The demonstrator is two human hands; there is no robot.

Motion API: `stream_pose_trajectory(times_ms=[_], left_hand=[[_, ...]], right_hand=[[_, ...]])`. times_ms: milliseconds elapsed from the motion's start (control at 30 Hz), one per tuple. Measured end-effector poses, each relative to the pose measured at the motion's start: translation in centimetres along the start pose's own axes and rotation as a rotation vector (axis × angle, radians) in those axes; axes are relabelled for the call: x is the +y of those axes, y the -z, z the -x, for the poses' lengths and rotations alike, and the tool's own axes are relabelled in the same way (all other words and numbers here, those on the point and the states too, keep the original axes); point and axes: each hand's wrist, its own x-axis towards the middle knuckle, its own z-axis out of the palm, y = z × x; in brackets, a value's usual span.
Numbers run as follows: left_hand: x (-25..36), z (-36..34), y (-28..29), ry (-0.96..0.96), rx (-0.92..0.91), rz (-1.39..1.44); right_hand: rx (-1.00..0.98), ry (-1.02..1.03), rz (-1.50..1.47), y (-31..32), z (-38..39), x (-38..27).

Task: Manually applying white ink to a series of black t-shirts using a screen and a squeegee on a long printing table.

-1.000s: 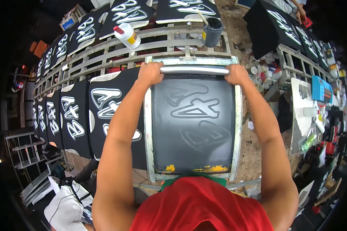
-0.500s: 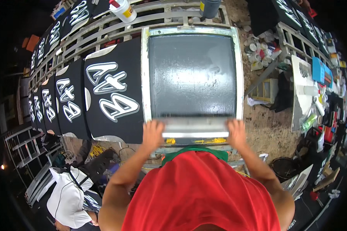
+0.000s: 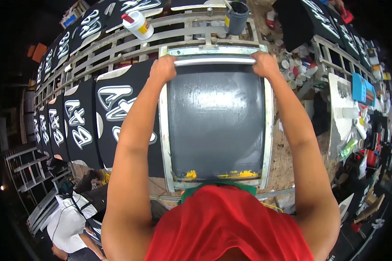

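- Left hand [image 3: 164,68]: clamped on the left end of the silver squeegee bar [image 3: 215,61]. Fingers curl around it; fingertips hidden from above.
- Right hand [image 3: 265,65]: same grip on the right end, fingers closed on the bar, tips also hidden.
- Bar location: crosswise at the far end of the screen frame [image 3: 164,130], just inside the far rail, roughly parallel to it. Can't tell if its lower edge touches the mesh.
- Mesh [image 3: 217,126]: dark grey, wet-looking sheen, brightest toward the far half. Yellow patches [image 3: 191,174] at the near edge, left and right.
- Arms: both reach forward, one along each side of the frame. Red shirt [image 3: 228,226] sits right at the near end.
- Left of frame: row of black panels [image 3: 133,73] with white lettering; left forearm covers part of the nearest one.
- Beyond frame: slatted rack [image 3: 174,34] carrying a white tub [image 3: 140,27] with red on top, plus a dark grey bucket [image 3: 236,21] with a stick in it.
- Right: heap of cups [image 3: 292,71] on the floor, well apart from the frame.
- Lower left: co-worker in white [image 3: 67,228].
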Motion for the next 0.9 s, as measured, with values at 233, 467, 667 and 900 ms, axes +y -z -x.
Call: stream_pose_trajectory(times_ms=[233, 467, 667, 900], left_hand=[[4.5, 10.4, -0.5, 0.064, -0.211, -0.066], [10.9, 34.0, 2.3, -0.030, -0.298, 0.120], [6.4, 13.5, -0.4, -0.030, -0.177, -0.092], [2.5, -0.5, -1.3, 0.127, -0.029, -0.140]], right_hand=[[-0.237, -0.133, 0.008, 1.3, 12.3, -2.9], [-0.367, -0.070, -0.235, 2.3, 37.0, -9.1], [-0.003, -0.146, -0.185, -0.2, 18.6, -3.8], [-0.111, -0.238, -0.035, 0.7, 1.3, -0.2]])
